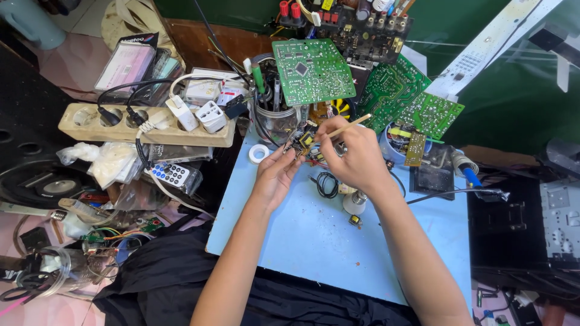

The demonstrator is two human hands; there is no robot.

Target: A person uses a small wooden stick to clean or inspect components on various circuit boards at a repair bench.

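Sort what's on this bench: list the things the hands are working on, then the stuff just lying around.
In hand:
- small circuit board, held by the left hand
- thin wooden-handled tool, gripped by the right hand, tip at the board

Lying about:
- green circuit boards
- power strip with plugs
- roll of white tape
- remote control
- soldering iron
- clear jar of tools

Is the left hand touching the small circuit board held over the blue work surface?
Touching. The head view shows the left hand's fingertips closed against the small circuit board, with no gap visible.
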